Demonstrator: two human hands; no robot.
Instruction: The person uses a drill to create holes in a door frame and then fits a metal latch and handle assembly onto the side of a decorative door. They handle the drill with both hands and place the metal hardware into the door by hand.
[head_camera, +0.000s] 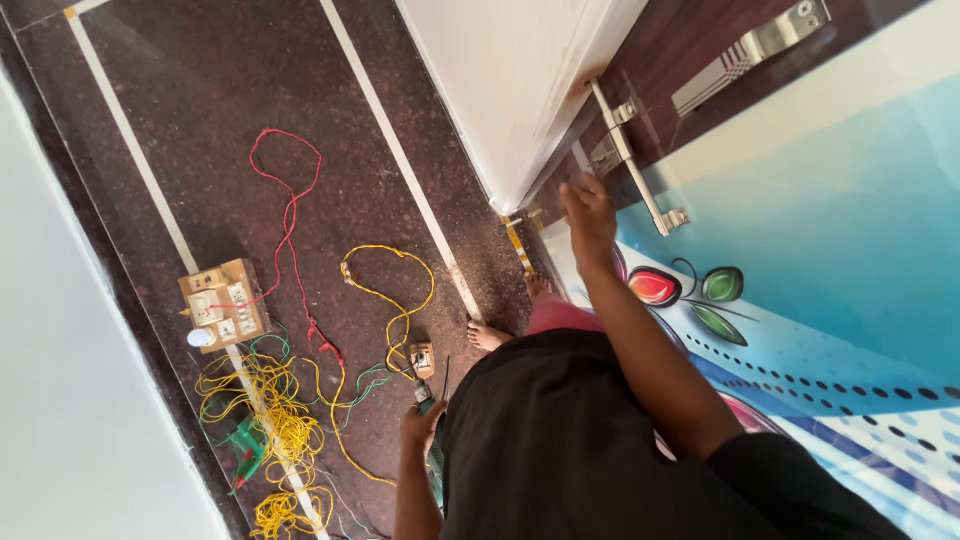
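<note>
1. Head view: the right hand (588, 215) is raised to the door (800, 200), fingers loosely curled and holding nothing, just beside the long metal handle (632, 165), which is already mounted.
2. The left hand (420, 425) hangs low, fingers closed around a green power drill (432, 455).
3. Still lying on the floor (200, 120): tangled yellow wire (270, 420), red wire (288, 215), a wooden switchboard box (224, 305).

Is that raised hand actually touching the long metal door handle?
Cannot tell. In the head view the right hand is raised just beside the metal door handle, but the fingers blur over the door's edge, so neither contact nor gap shows plainly.
</note>
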